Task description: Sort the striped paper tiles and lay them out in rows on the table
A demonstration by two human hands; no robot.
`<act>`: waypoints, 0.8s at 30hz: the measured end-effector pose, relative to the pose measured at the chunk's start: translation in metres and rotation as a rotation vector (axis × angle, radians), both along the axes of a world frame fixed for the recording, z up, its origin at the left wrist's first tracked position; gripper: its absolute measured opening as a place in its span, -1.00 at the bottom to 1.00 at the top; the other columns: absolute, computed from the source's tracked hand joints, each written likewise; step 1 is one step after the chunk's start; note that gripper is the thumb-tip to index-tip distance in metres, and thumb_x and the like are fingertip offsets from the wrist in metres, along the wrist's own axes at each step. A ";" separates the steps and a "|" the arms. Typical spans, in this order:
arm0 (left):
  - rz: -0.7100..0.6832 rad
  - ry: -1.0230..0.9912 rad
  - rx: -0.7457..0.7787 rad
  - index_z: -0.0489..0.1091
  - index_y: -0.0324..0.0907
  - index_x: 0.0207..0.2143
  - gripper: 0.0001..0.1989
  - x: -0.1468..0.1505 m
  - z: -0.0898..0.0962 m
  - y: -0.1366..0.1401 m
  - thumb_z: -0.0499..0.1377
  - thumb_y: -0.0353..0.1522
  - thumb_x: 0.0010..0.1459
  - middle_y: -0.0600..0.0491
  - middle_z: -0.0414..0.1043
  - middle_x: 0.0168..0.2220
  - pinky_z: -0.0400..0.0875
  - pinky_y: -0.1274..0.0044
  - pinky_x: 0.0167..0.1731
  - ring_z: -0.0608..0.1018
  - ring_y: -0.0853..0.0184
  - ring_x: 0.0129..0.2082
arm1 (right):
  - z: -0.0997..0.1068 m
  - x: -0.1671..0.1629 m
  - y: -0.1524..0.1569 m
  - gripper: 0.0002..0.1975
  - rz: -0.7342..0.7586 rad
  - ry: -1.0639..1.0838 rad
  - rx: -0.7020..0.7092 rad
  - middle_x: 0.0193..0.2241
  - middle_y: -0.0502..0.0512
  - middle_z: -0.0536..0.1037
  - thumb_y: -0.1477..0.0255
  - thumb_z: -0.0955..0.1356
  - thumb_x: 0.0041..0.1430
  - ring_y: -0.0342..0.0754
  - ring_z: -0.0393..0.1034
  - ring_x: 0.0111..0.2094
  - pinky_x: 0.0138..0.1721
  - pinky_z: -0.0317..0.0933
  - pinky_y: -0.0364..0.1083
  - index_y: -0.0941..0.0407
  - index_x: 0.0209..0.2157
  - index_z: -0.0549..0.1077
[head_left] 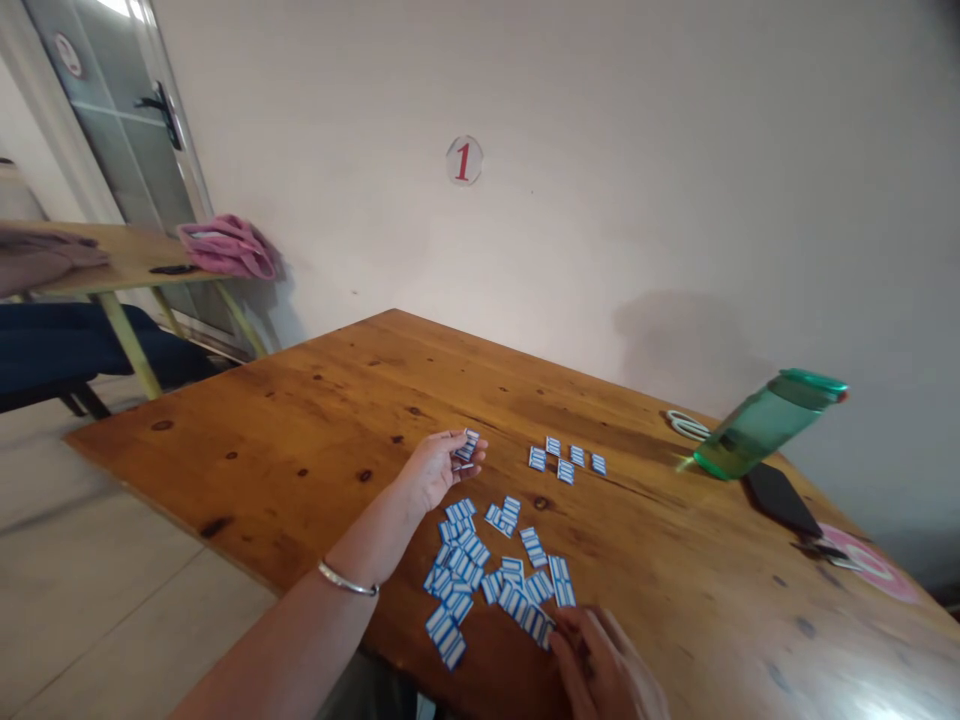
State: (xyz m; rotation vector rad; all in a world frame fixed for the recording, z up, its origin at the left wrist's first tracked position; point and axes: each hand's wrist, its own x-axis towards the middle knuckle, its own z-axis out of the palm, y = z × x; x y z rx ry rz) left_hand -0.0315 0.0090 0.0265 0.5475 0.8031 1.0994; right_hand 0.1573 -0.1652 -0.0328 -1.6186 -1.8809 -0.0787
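My left hand (439, 468) is closed, with thumb and fingers pinching a few small blue-and-white labels (469, 444) just above the table. Closer to me lies a loose pile of similar labels (461, 560), many overlapping. My right hand (609, 668) is at the table's near side, fingers curled together with their tips at the end label (541, 628) of an overlapping row. How firmly it grips that label is hard to see. Beyond the pile, several labels (565, 470) lie apart from each other in a small group.
On the right of the wooden table (315, 430) stand a green bottle (772, 425), a coiled white cable (686, 425), a dark phone-like slab (781, 502) and a pink round mat (874, 565). A second table (142, 250) with a pink cloth (229, 247) is at the left.
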 end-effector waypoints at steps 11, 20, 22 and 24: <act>0.007 -0.005 -0.006 0.36 -0.31 -0.51 -0.80 0.000 0.000 0.000 0.01 -0.55 0.11 -0.02 0.50 -0.53 0.41 0.58 -0.59 0.51 0.41 -0.61 | 0.043 -0.007 0.047 -0.78 0.087 -0.084 -0.245 -0.46 0.01 0.49 0.57 0.21 0.05 -0.11 0.40 -0.41 -0.42 0.20 -0.21 0.06 -0.41 0.44; 0.004 -0.019 -0.013 0.36 -0.31 -0.50 -0.79 0.000 0.001 -0.001 -0.01 -0.53 0.14 -0.02 0.50 -0.54 0.41 0.57 -0.57 0.51 0.40 -0.59 | 0.055 -0.029 0.069 -0.81 0.226 -0.184 -0.450 -0.38 0.05 0.44 0.66 0.24 -0.05 -0.09 0.34 -0.33 -0.34 0.14 -0.19 0.11 -0.43 0.37; -0.002 -0.031 -0.018 0.37 -0.32 -0.50 -0.78 0.000 0.002 -0.002 -0.01 -0.52 0.14 -0.03 0.50 -0.54 0.41 0.57 -0.56 0.51 0.40 -0.59 | 0.057 -0.030 0.069 -0.82 0.232 -0.218 -0.469 -0.37 0.07 0.44 0.67 0.24 -0.06 -0.08 0.33 -0.33 -0.34 0.14 -0.18 0.11 -0.45 0.35; -0.013 -0.047 -0.026 0.38 -0.33 -0.49 -0.77 0.000 0.002 -0.002 -0.01 -0.49 0.15 -0.05 0.50 -0.52 0.41 0.56 -0.55 0.51 0.39 -0.58 | 0.056 -0.030 0.070 -0.81 0.231 -0.239 -0.476 -0.38 0.07 0.44 0.68 0.23 -0.08 -0.08 0.33 -0.36 -0.37 0.14 -0.17 0.11 -0.46 0.34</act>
